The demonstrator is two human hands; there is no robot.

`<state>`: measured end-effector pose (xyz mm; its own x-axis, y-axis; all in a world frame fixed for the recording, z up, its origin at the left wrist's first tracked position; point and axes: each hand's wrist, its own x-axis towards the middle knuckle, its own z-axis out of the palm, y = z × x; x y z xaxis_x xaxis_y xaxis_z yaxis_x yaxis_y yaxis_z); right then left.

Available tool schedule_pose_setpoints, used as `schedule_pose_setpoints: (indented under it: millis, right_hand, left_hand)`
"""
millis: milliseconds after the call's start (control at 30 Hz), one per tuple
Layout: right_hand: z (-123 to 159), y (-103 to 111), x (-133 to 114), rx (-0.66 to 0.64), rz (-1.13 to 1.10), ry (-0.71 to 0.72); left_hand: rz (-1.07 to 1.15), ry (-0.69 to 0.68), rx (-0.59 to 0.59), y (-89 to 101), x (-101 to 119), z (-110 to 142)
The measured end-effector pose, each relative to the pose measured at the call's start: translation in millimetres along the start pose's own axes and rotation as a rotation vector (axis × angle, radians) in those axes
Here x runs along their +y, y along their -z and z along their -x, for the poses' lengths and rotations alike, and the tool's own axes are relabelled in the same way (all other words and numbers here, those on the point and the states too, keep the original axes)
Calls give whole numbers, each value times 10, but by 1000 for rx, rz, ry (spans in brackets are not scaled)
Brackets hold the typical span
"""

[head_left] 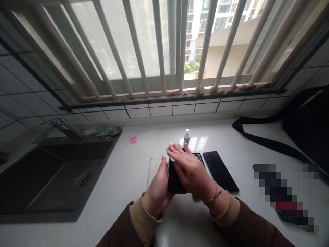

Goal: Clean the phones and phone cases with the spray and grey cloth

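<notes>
A black smartphone (176, 181) is held above the counter, screen up, in my left hand (159, 183), whose thumb lies along its left edge. My right hand (189, 168) rests flat across the upper part of the phone, fingers stretched out and close together. Whether anything thin lies under that palm is hidden. Behind the hands stands a small white bottle (186, 136) with a coloured label. A clear phone case (153, 161) lies partly covered by my left hand. Beside my right hand, a black-rimmed case or phone (199, 157) shows only in part.
A flat black slab (221, 171), like a phone or tablet, lies to the right. A dark sink (64, 164) with a faucet (68, 130) is at left. A pink note (133, 140) lies behind. A black strap (267, 137) and bag (308, 120) occupy the right, near a pixelated item.
</notes>
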<state>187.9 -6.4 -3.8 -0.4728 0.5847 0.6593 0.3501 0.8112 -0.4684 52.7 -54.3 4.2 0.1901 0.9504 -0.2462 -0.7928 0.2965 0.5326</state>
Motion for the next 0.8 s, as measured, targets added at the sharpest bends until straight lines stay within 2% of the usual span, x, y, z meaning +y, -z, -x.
schedule_pose_setpoints:
  millis: [67,200,400,500,667,800]
  right_hand:
    - [8,-14,-36,-60,-26,62]
    - [15,-5,-114,-133,-99,148]
    - [6,26,-148,-197,-165,211]
    - [5,45,-166,-213,-205,205]
    - [10,89,-212,-223,-265,190]
    - [19,119,-233,-225,-303,178]
  left_hand:
    - [83,-73,54,-25,37,-17]
    - [137,-66,164,-24,126,-13]
    - [150,-56,258,39,169,-33]
    - [130,-76,267,27,188,-50]
    - [108,-210,347,-53,245,-33]
    - [18,-182,416,-62,292,-23]
